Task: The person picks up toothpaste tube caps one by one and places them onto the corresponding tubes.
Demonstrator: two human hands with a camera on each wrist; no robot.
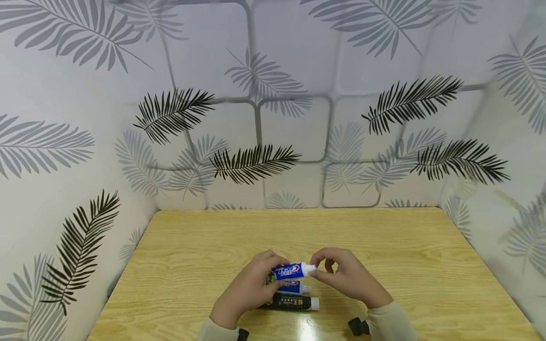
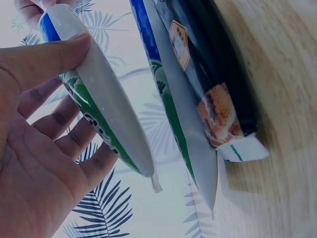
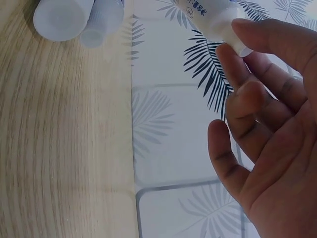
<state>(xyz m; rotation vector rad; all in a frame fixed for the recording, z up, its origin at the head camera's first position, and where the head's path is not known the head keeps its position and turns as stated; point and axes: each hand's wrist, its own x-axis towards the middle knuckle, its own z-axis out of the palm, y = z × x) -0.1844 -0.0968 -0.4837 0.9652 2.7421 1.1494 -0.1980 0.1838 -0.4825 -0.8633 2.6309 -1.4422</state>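
Note:
My left hand (image 1: 257, 279) grips a blue, white and green toothpaste tube (image 1: 290, 271) around its body, thumb on one side and fingers on the other. At the tube's white cap (image 3: 241, 48), my right hand (image 1: 347, 274) pinches with thumb and fingertips, the other fingers loosely bent. Held up in the left wrist view, the tube (image 2: 104, 89) has its flat crimped end toward the camera. Below it lies a second blue toothpaste tube (image 1: 294, 287), partly hidden by the left hand. Nearest me is a black toothpaste tube (image 1: 294, 302) with a white cap.
The tubes lie on a wood-grain table (image 1: 204, 241). Behind and beside it hangs a pale covering (image 1: 294, 128) with leaf patterns. Black wrist straps (image 1: 358, 327) sit by the cream sleeves (image 1: 390, 322).

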